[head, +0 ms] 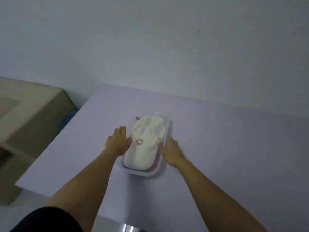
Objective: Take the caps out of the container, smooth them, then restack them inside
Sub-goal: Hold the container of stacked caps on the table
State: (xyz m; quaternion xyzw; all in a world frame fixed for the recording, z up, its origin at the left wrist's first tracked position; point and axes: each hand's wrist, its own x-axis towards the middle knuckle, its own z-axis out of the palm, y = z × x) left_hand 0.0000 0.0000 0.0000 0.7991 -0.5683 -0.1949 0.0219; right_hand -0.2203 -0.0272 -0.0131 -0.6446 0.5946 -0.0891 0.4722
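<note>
Left hand (117, 141) spread flat, fingers apart, touching the near-left side of the white cap (145, 143); right hand (172, 152) likewise unclenched against its right side. Caps stacked inside the clear container (164, 169), mid-desk (234, 139) toward the far edge. Judged either untouched or already restacked; impossible to tell which.

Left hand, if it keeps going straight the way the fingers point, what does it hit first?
Probably nothing: the left hand points along the container side, over bare table, toward the wall. Depth is unclear.
</note>
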